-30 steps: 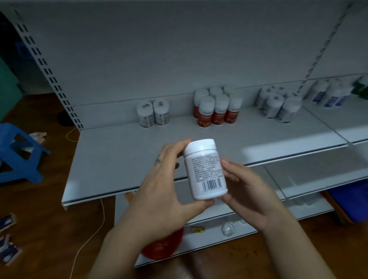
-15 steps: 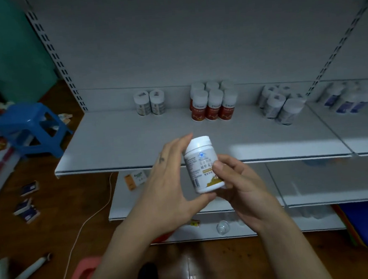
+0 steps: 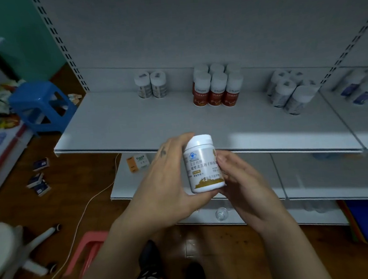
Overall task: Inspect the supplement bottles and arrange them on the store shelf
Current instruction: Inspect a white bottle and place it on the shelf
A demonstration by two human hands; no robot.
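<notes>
I hold a white supplement bottle (image 3: 202, 164) upright in front of the shelf's front edge, its front label with a blue logo and gold band facing me. My left hand (image 3: 164, 182) grips its left side and base. My right hand (image 3: 240, 179) holds its right side with curled fingers. On the grey shelf (image 3: 134, 125) stand two white bottles (image 3: 151, 85) at the back left, several red-labelled bottles (image 3: 216, 87) in the middle, and several white bottles (image 3: 288, 92) to the right.
More bottles with blue labels (image 3: 358, 90) stand on the adjoining shelf at far right. A blue stool (image 3: 43, 105) and small boxes (image 3: 38, 177) are on the wooden floor at left. A pink stool (image 3: 88, 250) and a white cable (image 3: 83, 214) lie near my feet. Lower shelves hold a box (image 3: 138, 163).
The bottle was turned in my hands from its barcode side to its front label. My view swung left and down, bringing the stools and floor into sight.
</notes>
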